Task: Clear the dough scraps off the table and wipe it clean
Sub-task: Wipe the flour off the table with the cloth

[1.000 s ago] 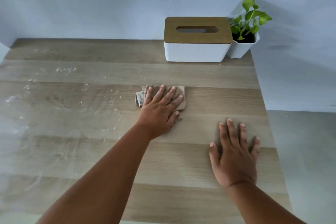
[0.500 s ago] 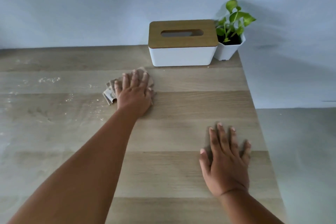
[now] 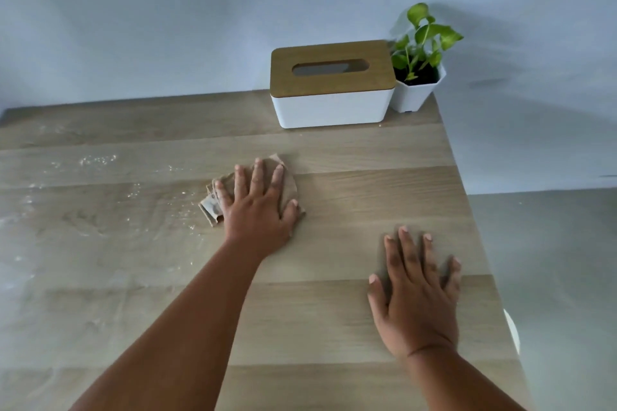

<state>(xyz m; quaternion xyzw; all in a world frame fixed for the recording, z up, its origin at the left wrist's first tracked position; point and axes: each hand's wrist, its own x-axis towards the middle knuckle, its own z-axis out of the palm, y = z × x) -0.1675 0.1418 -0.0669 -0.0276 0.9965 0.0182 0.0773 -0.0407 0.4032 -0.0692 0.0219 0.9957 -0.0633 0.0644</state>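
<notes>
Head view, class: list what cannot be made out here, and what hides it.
- Most of the folded cloth: covered by the left hand.
- Inside of the tissue box: its slot shows only grey.
- Near and left parts of the table: cut off by the frame edges.
- White object past the table's right edge: mostly hidden.

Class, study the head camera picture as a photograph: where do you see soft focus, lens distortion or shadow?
Head view: the table edges bow and splay, a wide-angle effect; its near left part looks hazy and washed out; the right hand is slightly smeared at the fingers, with a soft shadow beside them; the plant throws a faint shadow on the wall; the left hand on the cloth looks sharper.
</notes>
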